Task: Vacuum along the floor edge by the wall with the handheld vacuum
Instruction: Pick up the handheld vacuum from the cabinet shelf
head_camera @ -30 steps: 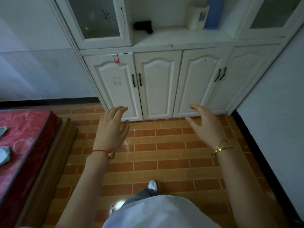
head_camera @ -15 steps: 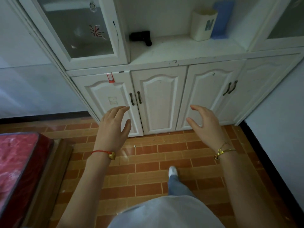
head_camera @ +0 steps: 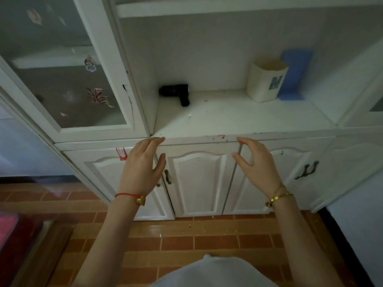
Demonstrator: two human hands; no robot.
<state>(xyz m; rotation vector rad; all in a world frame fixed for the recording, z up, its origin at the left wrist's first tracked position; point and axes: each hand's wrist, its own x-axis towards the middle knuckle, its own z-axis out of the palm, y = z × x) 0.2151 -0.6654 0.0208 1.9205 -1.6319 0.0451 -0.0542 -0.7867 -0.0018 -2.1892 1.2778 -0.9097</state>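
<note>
Hands up in front of the cupboard, both of them, and both empty. The left hand (head_camera: 142,164) has its fingers loosely spread, fingertips level with the front lip of the shelf (head_camera: 238,119); the right hand (head_camera: 257,164) is curled into an open C, thumb and forefinger apart, gripping nothing. Half a second ago they hung lower against the doors with the floor filling more of the view; now the cupboard looms larger, the hands have risen to shelf height, and the shoe seen earlier is gone from sight.

Count the wrists: one red string bracelet (head_camera: 129,196) with a gold charm on the left, one gold bangle (head_camera: 279,196) on the right.

Out from the hands, at about 12 o'clock, one black handheld vacuum (head_camera: 176,93) lies on the shelf toward the back left corner, well clear of both hands, untouched. At 1 o'clock, one cream cup (head_camera: 265,81) stands upright with one blue object (head_camera: 295,73) just behind it.

Below, four white lower doors (head_camera: 199,179), and two pairs of dark handles (head_camera: 306,170). At 10 o'clock, one glass door (head_camera: 68,79) with stickers. Brick-pattern floor (head_camera: 207,241) at 6 o'clock, specks of debris near the cupboard base.
</note>
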